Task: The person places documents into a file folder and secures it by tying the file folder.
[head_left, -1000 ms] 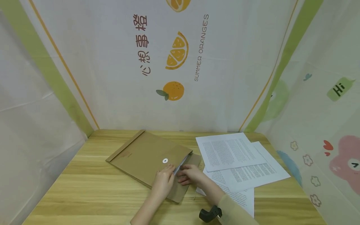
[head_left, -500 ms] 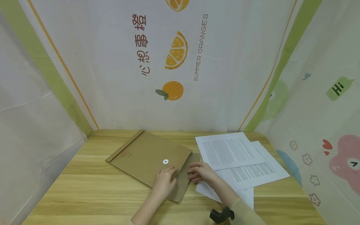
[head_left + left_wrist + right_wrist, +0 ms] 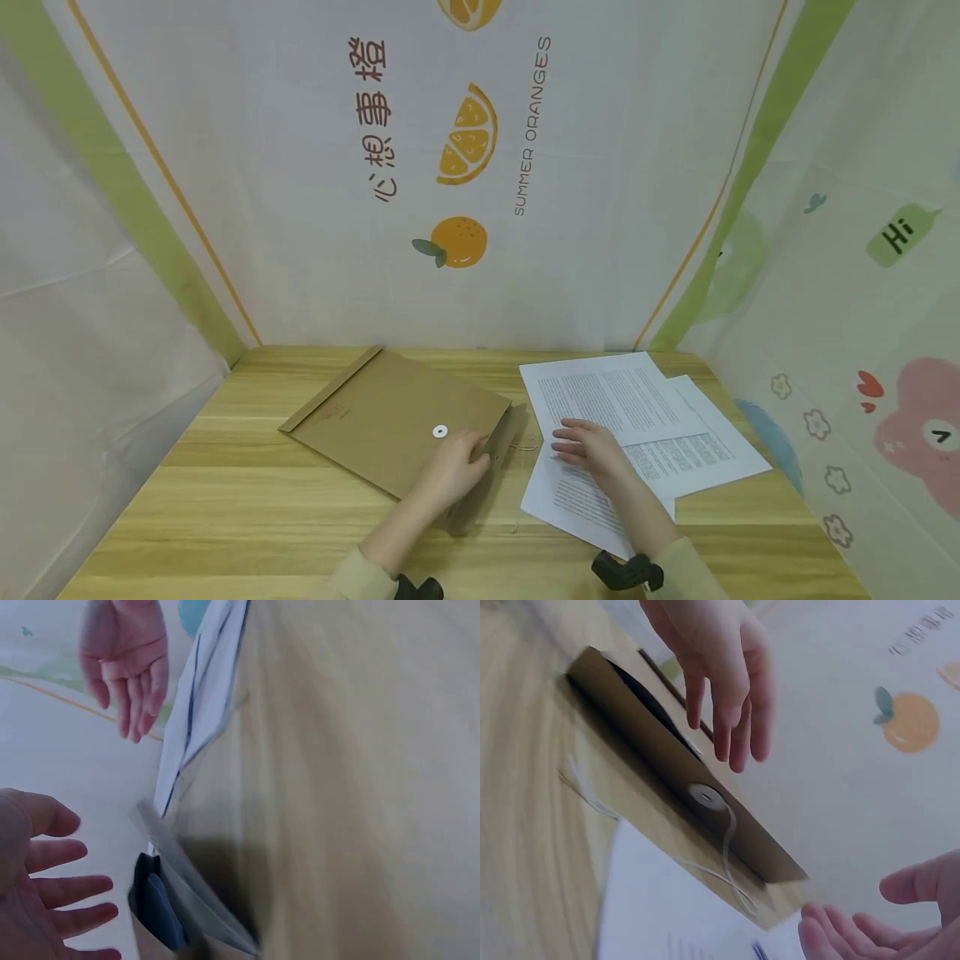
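White cloth printed with oranges hangs behind the pale wooden worktop we look down on. Our brown envelope lies slantwise left of the middle, its mouth facing right, with a white button on its upper side. A second ago our right hand was at that mouth; now it has drawn away to the right and hangs over the printed sheets. The flap, lying flat before, now stands tilted up off the wood, and its thin string shows in the gap beside the sheets. Our left hand has shifted slightly towards the flap.

Both hands hold nothing that we can see. The left reaches over the mouth of the envelope, fingers spread and nearly straight, pointing down in the right wrist view; we cannot tell whether it touches the flap. The right is turned palm inward, its fingers loosely extended towards the left hand, thumb apart.
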A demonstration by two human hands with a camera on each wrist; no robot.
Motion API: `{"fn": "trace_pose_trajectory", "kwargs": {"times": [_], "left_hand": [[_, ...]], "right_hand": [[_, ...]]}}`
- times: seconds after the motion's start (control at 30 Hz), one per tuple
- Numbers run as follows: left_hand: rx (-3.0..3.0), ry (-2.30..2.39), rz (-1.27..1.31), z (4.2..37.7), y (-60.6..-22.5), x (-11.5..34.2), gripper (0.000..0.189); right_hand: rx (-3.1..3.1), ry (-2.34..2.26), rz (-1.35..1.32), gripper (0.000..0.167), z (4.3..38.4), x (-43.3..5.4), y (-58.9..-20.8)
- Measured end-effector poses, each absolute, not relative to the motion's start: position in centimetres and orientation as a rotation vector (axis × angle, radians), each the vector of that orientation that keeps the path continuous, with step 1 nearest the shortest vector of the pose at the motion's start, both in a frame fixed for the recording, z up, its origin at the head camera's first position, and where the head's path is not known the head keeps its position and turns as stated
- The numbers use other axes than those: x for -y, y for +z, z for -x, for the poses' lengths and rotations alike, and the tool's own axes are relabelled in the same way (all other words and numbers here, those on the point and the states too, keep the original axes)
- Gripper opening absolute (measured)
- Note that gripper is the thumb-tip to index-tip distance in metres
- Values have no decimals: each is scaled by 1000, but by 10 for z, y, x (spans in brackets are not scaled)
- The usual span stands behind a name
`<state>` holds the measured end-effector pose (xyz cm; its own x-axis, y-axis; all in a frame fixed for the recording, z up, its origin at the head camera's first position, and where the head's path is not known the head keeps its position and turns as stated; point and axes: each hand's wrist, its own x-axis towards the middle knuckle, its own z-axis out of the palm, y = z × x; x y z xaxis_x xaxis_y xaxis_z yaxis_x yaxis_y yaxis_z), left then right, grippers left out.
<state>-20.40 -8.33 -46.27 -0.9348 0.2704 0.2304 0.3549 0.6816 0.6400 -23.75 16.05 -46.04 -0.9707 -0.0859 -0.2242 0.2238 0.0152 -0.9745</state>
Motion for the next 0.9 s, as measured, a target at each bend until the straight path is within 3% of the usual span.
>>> {"fn": "trace_pose_trajectory", "kwargs": {"times": [0.47, 0.9], "left_hand": [[2419, -1960, 388, 230, -438, 42, 39], [2274, -2423, 156, 245, -451, 10, 45]], "right_hand": [[-1921, -2247, -346, 53, 239, -227, -447], [-2273, -2028, -487, 58, 258, -302, -444]]}}
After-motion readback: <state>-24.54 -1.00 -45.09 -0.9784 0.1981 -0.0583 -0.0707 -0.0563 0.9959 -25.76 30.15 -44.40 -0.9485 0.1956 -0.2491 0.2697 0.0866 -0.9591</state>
